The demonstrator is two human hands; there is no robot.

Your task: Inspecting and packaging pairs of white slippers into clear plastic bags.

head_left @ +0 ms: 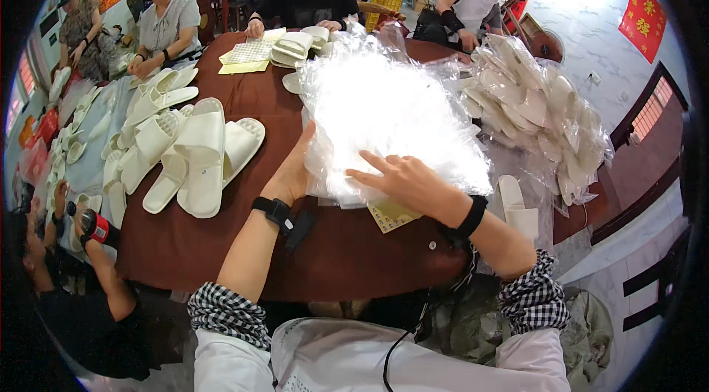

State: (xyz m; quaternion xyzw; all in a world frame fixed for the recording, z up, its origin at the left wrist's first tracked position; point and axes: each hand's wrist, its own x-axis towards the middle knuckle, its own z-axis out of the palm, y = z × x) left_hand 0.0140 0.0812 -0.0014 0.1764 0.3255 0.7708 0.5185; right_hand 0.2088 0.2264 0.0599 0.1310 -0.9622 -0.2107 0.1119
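A thick stack of clear plastic bags (413, 111), glaring white in the light, lies over the middle of the table before me. My left hand (297, 163) grips its left edge, thumb along the side and the other fingers hidden by the bags. On top of the stack's near part rests my right hand (402, 179), open with fingers spread. A yellow sticker sheet (394, 218) pokes out from under the bags below my right hand. To the left, white slippers (203, 159) lie in overlapping pairs.
Bagged slippers (535, 97) pile up at the right, near a loose slipper (518, 207). Across the brown-covered table (325, 259), a person in black has slippers (294, 47) and a yellow label sheet (247, 54). Other people work at the left and far right.
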